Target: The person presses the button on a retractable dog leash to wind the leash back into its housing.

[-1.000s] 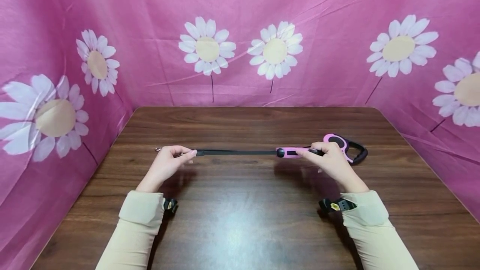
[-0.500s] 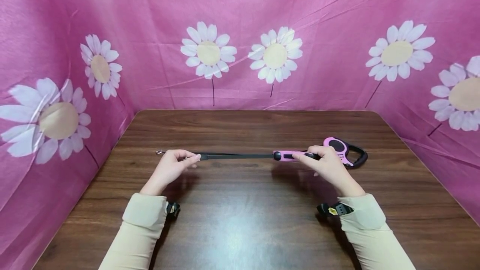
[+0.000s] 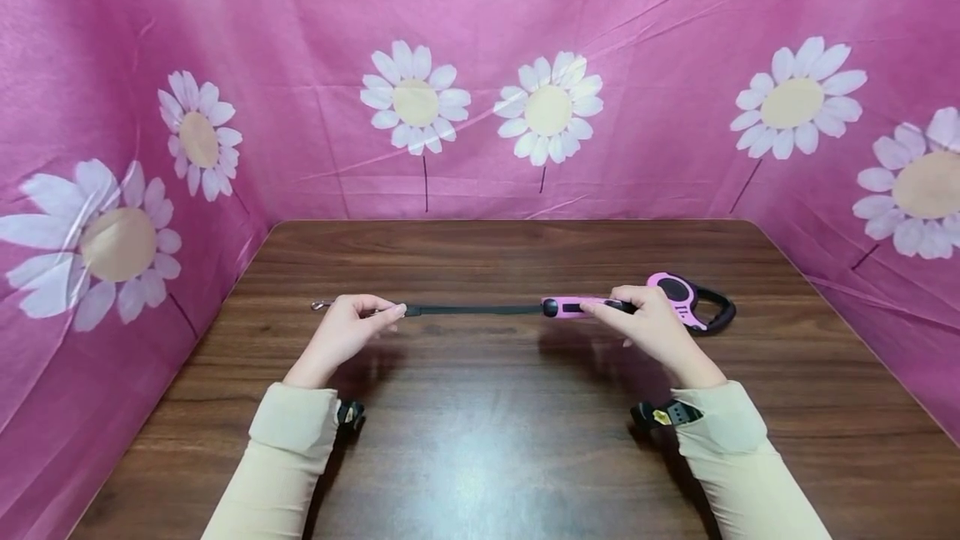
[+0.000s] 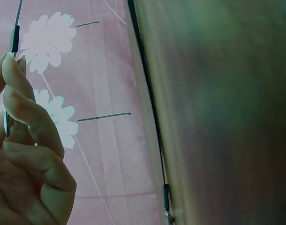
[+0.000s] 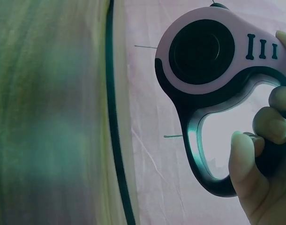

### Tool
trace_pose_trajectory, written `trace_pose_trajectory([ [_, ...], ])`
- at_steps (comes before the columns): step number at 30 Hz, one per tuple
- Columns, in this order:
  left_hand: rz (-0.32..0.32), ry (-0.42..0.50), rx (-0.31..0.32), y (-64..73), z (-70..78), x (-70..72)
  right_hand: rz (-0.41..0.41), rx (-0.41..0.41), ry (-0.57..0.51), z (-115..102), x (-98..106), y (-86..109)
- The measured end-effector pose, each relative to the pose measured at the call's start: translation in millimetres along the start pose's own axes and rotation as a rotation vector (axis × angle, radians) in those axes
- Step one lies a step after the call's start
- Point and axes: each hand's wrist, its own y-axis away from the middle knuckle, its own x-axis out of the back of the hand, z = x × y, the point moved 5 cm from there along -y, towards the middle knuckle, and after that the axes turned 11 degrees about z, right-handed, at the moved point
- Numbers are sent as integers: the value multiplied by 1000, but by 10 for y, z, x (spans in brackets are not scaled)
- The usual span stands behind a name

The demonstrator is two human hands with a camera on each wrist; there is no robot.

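Two leashes: the held leash (image 3: 562,307), pink and black, is seen along its top edge between the hands; the lying leash (image 3: 678,294) rests on the table (image 3: 480,257) at the right, partly hidden by the right hand.
Left hand (image 3: 347,330): pinches the end of the held strap (image 3: 476,310) between thumb and fingers; a metal piece below the pinch is mostly covered.
Right hand (image 3: 651,327): holds the held leash, fingers curled through its handle; the wrist view cuts the hand off at its right edge.
Held strap: stretched straight between both hands, masking most of what lies behind it in the head view.
Table strap (image 4: 145,70): a dark line in both wrist views, blurred tabletop alongside.
Clasp (image 3: 318,305): on the table, just beyond the left hand; cut by the left wrist view's bottom edge.
Sleeves (image 3: 258,473): both run out of frame at the bottom.
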Motion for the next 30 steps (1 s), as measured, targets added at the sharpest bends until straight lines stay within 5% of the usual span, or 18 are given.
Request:
trace_pose_trajectory([
  [5,-43,-8,-23,-48,97,-11,8,-12,-10,-33,10,-64],
  [12,-24,-81,-77,-126,224,56,32,-20,3,-77,31,-146],
  [30,12,-25,-45,-118,203,-57,46,-36,-54,-33,28,-137],
])
